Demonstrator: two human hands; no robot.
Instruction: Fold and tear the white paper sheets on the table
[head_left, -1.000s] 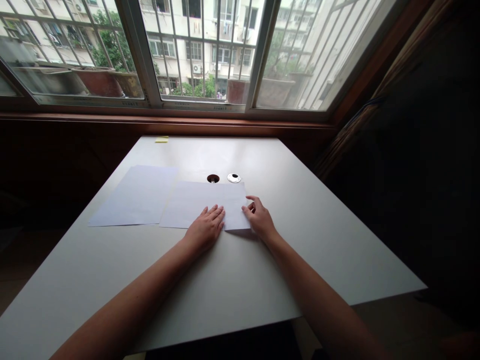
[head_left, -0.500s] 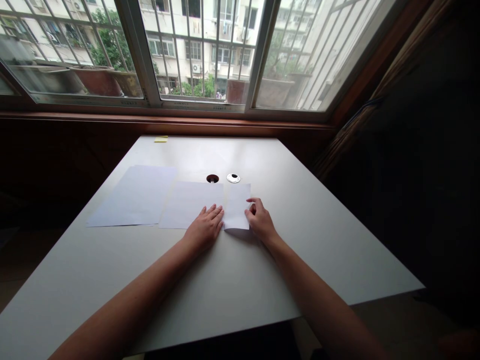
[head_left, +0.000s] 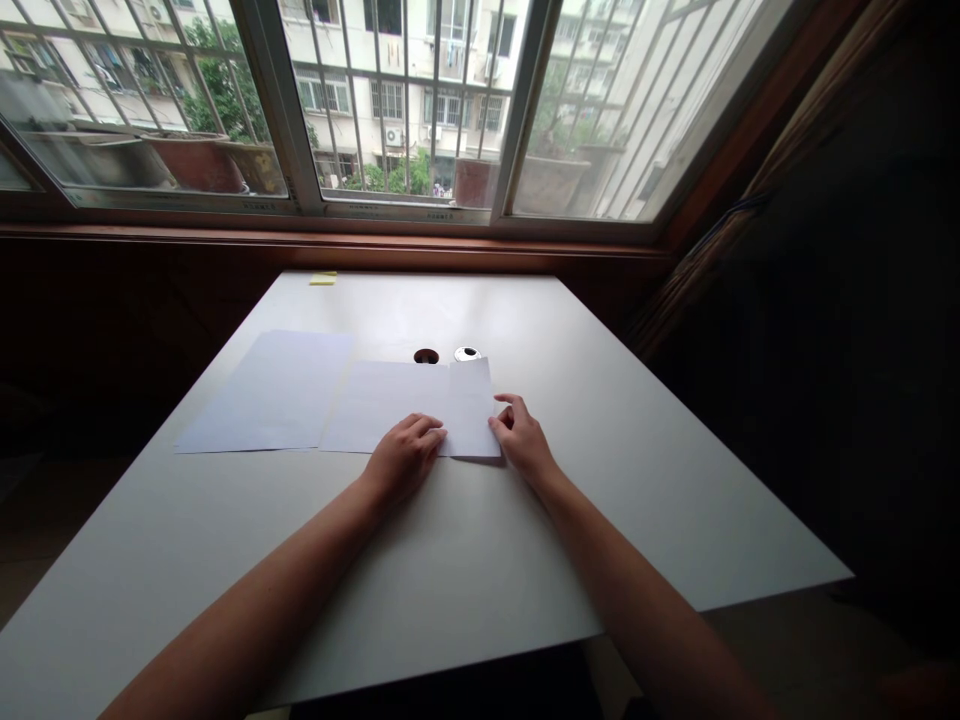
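A narrow piece of white paper (head_left: 470, 400) lies between my hands, its near edge slightly off the table. My right hand (head_left: 521, 435) is closed in a pinch at its right edge, with the index finger bent above the thumb. At its lower left, my left hand (head_left: 407, 452) has curled fingers, with the tips closed at the paper's left edge. A wider white sheet (head_left: 375, 400) lies flat to the left, partly under my left hand. The narrow piece meets or overlaps its right side; I cannot tell which.
Larger white sheets (head_left: 262, 395) lie stacked on the left of the white table (head_left: 480, 560). A round cable hole (head_left: 426, 356) and its metal cover (head_left: 467, 353) are just beyond the paper. Yellow sticky notes (head_left: 323, 278) sit at the far edge, below the window.
The narrow paper has shifted left and turned slightly, closing the gap to the wider sheet. My left hand's fingers, flat before, have curled in. My right hand has barely moved.
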